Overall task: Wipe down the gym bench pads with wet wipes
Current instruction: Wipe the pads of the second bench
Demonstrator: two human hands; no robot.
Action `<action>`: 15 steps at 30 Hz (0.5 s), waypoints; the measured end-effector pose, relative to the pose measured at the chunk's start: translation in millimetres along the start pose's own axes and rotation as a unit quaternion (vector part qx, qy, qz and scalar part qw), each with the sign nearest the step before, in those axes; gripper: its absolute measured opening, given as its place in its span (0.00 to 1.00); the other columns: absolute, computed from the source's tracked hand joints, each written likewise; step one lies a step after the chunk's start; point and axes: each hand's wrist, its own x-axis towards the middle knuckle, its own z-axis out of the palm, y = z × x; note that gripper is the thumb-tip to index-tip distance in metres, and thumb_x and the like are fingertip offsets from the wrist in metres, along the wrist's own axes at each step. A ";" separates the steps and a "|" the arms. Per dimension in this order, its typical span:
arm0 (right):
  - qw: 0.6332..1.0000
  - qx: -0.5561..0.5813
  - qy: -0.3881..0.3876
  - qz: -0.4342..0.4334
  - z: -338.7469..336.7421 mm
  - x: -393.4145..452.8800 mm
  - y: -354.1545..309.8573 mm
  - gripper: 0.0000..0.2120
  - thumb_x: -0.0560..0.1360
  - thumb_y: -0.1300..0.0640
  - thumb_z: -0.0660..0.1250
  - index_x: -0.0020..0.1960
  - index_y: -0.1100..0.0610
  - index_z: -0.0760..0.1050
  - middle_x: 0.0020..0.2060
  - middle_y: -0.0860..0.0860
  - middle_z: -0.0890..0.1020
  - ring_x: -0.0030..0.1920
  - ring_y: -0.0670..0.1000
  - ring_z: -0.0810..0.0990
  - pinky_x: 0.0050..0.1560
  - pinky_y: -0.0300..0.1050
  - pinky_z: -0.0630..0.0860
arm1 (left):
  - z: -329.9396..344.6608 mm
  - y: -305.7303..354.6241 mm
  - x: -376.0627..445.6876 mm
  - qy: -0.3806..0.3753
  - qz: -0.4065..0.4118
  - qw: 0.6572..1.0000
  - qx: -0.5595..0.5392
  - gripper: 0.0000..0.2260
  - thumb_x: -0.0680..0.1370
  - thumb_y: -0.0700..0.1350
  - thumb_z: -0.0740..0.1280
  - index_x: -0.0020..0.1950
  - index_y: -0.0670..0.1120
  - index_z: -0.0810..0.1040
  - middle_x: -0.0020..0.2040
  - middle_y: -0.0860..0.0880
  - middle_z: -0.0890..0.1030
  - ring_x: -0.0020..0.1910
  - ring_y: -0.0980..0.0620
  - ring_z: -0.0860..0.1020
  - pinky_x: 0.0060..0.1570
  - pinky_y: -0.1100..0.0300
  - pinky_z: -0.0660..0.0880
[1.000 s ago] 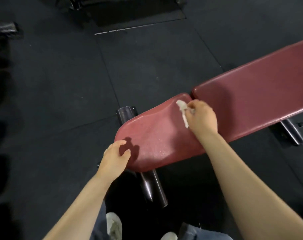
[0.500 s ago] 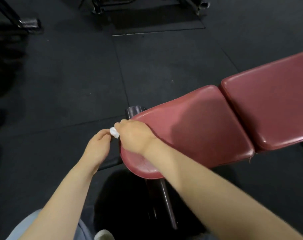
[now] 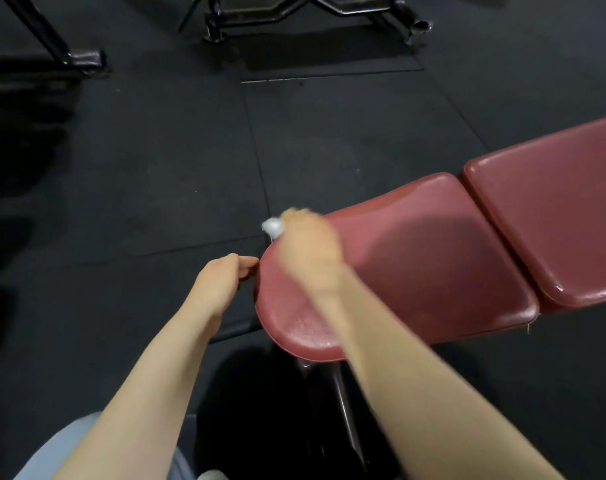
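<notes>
A dark red seat pad [image 3: 415,268] of a gym bench lies across the right half of the view, with a second, longer red back pad [image 3: 554,216] beside it to the right. My right hand [image 3: 310,247], blurred by motion, holds a bunched white wet wipe [image 3: 273,226] at the seat pad's far left edge. My left hand [image 3: 221,277] hangs just left of the seat pad's rounded end with its fingers loosely curled and nothing in it; its fingertips are close to the pad's edge.
Black rubber floor mats [image 3: 156,168] surround the bench. A black metal rack base [image 3: 308,15] stands at the top, and another black frame foot [image 3: 76,58] at top left. The bench's dark support post [image 3: 343,403] runs down under the seat pad.
My right hand swept the wipe from the seat pad's right end to its left end, then slightly away from me along that edge. My left hand stayed by the pad's rounded end.
</notes>
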 end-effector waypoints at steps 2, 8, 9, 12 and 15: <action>0.990 -0.007 -0.099 -0.105 17.0 -13.0 -46.0 0.10 0.72 0.64 0.64 0.52 0.55 0.75 0.48 0.53 0.81 0.49 0.56 0.80 0.39 0.47 0.68 | -2.6 1.4 4.4 0.022 -0.016 0.999 0.018 0.13 0.75 0.44 0.57 0.40 0.48 0.82 0.43 0.50 0.83 0.44 0.53 0.77 0.49 0.55 0.72; 0.991 -0.011 0.131 -0.039 -38.0 -4.6 80.0 0.13 0.66 0.70 0.63 0.45 0.56 0.76 0.38 0.61 0.82 0.37 0.64 0.82 0.34 0.48 0.75 | -11.3 -2.4 -1.0 -0.066 -0.002 0.997 0.041 0.18 0.74 0.50 0.54 0.49 0.55 0.84 0.53 0.53 0.84 0.55 0.59 0.79 0.57 0.57 0.73; 0.976 -0.015 0.215 -0.006 -53.1 -8.5 117.5 0.13 0.64 0.72 0.63 0.45 0.58 0.76 0.36 0.65 0.81 0.33 0.65 0.81 0.30 0.50 0.77 | -13.1 -4.0 -3.6 -0.069 0.004 0.996 0.054 0.18 0.71 0.52 0.55 0.50 0.56 0.84 0.54 0.54 0.83 0.56 0.59 0.78 0.59 0.56 0.73; 0.951 -0.004 0.195 0.241 -66.1 -11.9 174.5 0.08 0.73 0.66 0.61 0.51 0.64 0.73 0.47 0.69 0.80 0.47 0.68 0.79 0.45 0.56 0.76 | -19.4 -7.9 -6.4 -0.052 0.010 0.996 0.078 0.21 0.72 0.53 0.55 0.54 0.54 0.85 0.55 0.55 0.84 0.58 0.57 0.78 0.64 0.54 0.72; 0.964 0.011 0.056 0.258 -17.0 22.6 158.2 0.15 0.81 0.59 0.58 0.65 0.63 0.71 0.62 0.63 0.78 0.62 0.60 0.77 0.59 0.48 0.72 | -18.6 -3.6 -1.3 -0.013 0.013 0.995 0.098 0.22 0.79 0.48 0.50 0.56 0.50 0.84 0.54 0.53 0.84 0.58 0.54 0.79 0.66 0.52 0.71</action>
